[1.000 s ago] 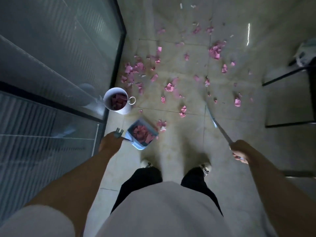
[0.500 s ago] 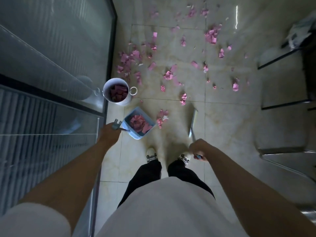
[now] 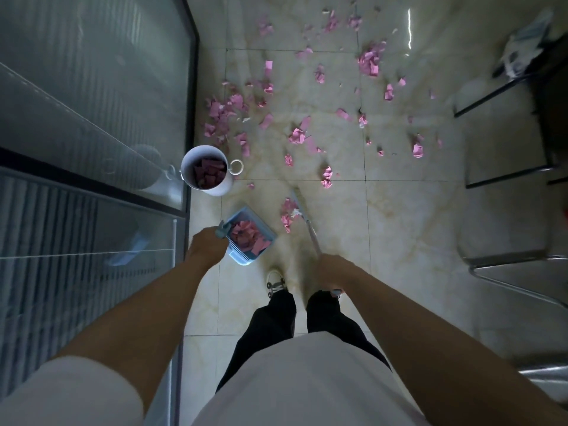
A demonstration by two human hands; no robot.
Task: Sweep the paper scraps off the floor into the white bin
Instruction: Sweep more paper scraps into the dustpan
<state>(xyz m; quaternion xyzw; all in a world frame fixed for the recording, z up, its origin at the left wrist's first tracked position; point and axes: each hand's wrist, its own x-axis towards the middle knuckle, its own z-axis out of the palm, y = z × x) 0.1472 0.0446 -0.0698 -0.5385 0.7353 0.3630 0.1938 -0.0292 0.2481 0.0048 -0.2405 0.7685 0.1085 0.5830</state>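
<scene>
— Edges and room around the two grips?

— Just left of the left hand (image 3: 206, 248), a glass wall (image 3: 92, 118) with a dark frame, running up the whole side. Well right of the right hand (image 3: 330, 269), metal chair legs (image 3: 507, 259) and a dark frame. Between them, bare tiled floor (image 3: 399, 229), widest to the right of the right hand and ahead of it.

— And the grips themselves?

— Left hand curled tight around the grey handle of a blue dustpan (image 3: 250, 239); pan just ahead and right of that fist, already loaded with pink scraps. Right hand wrapped closed on the thin broom handle (image 3: 312, 235), fingers hidden underneath. Broom slanting up and left from that grip, its blurred head touching a small heap of scraps (image 3: 288, 214) just right of the pan's mouth.

— Bin and the rest of the paper?

— White bin (image 3: 205, 171) ahead of the left hand, close against the glass wall's frame, upright, with pink scraps inside and a small ring at its right rim. Loose pink paper (image 3: 296, 136) scattered over the tiles well ahead of both hands, thickest just beyond the bin.

— Writing or brands?

— Nothing readable on pan, bin or broom.
</scene>
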